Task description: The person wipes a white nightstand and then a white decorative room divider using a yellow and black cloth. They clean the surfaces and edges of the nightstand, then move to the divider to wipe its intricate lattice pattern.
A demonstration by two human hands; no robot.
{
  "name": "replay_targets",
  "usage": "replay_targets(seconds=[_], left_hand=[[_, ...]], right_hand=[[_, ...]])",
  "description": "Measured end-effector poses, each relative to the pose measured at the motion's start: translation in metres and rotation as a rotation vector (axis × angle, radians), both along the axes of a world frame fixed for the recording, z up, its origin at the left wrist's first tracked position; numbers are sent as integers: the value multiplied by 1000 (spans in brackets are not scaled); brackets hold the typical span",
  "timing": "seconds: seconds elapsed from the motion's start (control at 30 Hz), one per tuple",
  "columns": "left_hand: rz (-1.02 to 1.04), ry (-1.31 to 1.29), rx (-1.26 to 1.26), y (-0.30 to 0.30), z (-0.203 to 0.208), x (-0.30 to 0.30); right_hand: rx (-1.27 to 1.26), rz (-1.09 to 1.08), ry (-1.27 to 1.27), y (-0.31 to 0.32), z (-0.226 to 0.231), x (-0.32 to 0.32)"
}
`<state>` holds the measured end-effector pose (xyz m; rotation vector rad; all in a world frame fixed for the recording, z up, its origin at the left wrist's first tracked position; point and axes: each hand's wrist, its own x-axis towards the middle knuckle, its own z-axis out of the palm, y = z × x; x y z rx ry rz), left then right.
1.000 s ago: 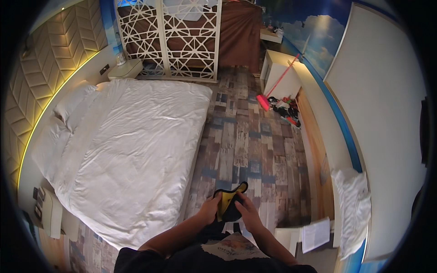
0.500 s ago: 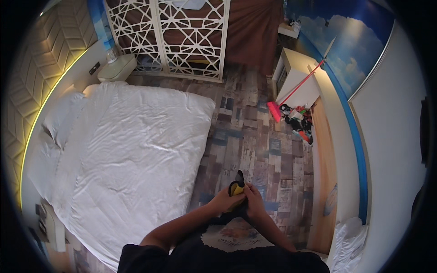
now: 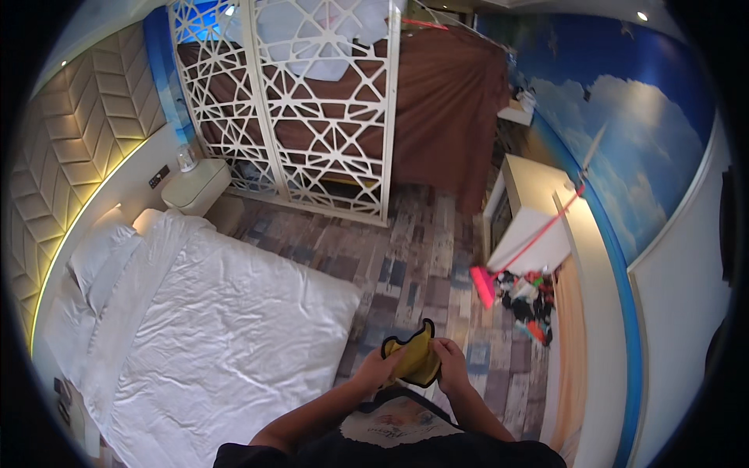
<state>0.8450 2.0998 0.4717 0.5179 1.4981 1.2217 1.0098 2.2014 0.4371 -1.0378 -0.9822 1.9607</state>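
Observation:
A yellow cloth (image 3: 413,360) with black edging is held in front of my body, partly spread between my hands. My left hand (image 3: 376,368) grips its left side, thumb on top. On the opposite edge, my right hand (image 3: 450,365) pinches the cloth near the black trim. The fingers beneath the cloth are partly hidden.
To the left stands a bed (image 3: 242,335) with rumpled white bedding. A pink broom (image 3: 482,286) leans against the cabinet (image 3: 530,222) at right, beside a heap of mixed litter (image 3: 527,303) on the wood-patterned floor (image 3: 406,265). A white lattice screen (image 3: 328,117) stands farther off.
The cloth was bunched up between my hands and is now more spread out. My hands have moved apart. The view has tilted up, so the room sits lower in the picture.

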Motion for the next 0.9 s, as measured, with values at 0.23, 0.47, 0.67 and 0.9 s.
replay_targets(seconds=[0.23, 0.47, 0.67, 0.9], left_hand=[[264, -212, 101, 146, 7, -96], [375, -271, 138, 315, -23, -208], [220, -264, 288, 457, -10, -289], [-319, 592, 427, 559, 39, -374]], right_hand=[[399, 254, -179, 170, 18, -95], [994, 281, -423, 305, -25, -208], [684, 334, -333, 429, 11, -309], [-335, 214, 310, 536, 34, -405]])
